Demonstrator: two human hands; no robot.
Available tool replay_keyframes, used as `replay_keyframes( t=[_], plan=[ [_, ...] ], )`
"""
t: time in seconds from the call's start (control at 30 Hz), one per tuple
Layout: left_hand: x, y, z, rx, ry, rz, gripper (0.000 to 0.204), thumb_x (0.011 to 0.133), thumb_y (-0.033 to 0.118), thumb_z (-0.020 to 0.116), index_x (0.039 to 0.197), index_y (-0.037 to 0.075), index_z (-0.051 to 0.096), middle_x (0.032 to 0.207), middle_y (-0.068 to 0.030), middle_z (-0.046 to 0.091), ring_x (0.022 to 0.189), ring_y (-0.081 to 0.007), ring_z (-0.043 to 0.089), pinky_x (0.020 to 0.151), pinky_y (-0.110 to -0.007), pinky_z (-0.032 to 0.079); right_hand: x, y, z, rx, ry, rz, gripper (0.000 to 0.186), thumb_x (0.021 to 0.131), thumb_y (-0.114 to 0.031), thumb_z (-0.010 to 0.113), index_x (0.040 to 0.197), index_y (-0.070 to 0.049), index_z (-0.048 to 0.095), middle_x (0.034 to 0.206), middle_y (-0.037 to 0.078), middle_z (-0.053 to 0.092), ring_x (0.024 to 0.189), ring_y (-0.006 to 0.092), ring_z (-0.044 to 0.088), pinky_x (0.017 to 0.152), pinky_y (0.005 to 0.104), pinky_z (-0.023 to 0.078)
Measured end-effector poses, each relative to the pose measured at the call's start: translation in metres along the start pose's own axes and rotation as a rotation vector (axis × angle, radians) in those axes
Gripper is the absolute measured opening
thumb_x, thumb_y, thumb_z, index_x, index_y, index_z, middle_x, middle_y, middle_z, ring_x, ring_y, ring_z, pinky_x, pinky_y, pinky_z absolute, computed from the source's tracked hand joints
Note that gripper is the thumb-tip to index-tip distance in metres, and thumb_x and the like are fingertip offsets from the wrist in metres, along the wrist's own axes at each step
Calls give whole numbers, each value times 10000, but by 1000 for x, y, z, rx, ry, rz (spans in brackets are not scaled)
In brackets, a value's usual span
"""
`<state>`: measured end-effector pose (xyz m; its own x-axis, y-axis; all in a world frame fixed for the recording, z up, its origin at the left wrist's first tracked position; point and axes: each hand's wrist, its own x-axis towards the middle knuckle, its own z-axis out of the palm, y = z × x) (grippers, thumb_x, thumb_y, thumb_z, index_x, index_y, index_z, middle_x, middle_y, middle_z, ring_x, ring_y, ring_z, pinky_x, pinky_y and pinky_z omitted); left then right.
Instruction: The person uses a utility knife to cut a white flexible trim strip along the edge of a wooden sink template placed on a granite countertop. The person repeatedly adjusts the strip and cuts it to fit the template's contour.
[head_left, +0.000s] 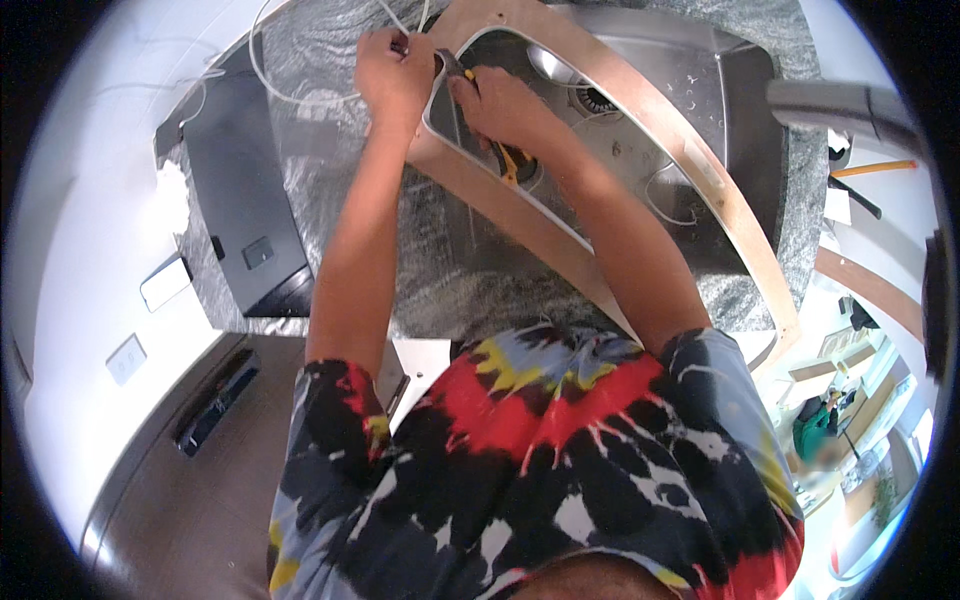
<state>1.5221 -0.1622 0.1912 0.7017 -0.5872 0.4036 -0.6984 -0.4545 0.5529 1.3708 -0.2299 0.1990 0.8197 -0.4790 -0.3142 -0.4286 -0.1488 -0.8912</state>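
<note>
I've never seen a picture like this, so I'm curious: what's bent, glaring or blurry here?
Head view: the fisheye lens appears to bow the wooden frame, with black corners around the round image; head view: a bright patch glints on the metal sink; head view: the distant person in green looks blurred.

No lettering, numbers, labels or signs can be read anywhere in the frame, from upper left to lower right.

Bench (315, 190) was veined grey stone, steel sink (748, 150) inset; wooden frame (665, 125) lay across, dark panel (235, 150) left, white strand (300, 103) between.
</note>
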Motion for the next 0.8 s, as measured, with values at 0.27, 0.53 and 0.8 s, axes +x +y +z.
replay_keyframes(
  t=[0.27, 0.53, 0.8],
  plan=[
    [-34, 21, -87, 336, -107, 62, 350, 941, 332, 697, 943, -11, 767, 902, -219, 694, 946, -410, 677, 851, -474, 527, 8, 9, -2, 217, -68, 98, 445, 1073, -357, 509, 869, 32, 583, 682, 104, 650, 526, 186, 625, 541, 366, 507],
    [-37, 41, -19, 186, -34, 52, 369, 879, 387, 738, 913, 20, 754, 886, -204, 690, 898, -410, 647, 806, -506, 506, 11, 21, 3, 8, 53, -22, 452, 1040, -327, 493, 972, 84, 668, 908, 316, 704, 888, 487, 702, 821, 542, 553],
    [-14, 26, 1, 94, -201, 66, 388, 802, 432, 774, 809, 44, 751, 827, -159, 690, 825, -383, 652, 761, -470, 515, 2, 20, -14, 85, 39, 47, 413, 1081, -322, 496, 895, 34, 591, 657, 116, 640, 560, 206, 640, 545, 378, 494]
  ],
)
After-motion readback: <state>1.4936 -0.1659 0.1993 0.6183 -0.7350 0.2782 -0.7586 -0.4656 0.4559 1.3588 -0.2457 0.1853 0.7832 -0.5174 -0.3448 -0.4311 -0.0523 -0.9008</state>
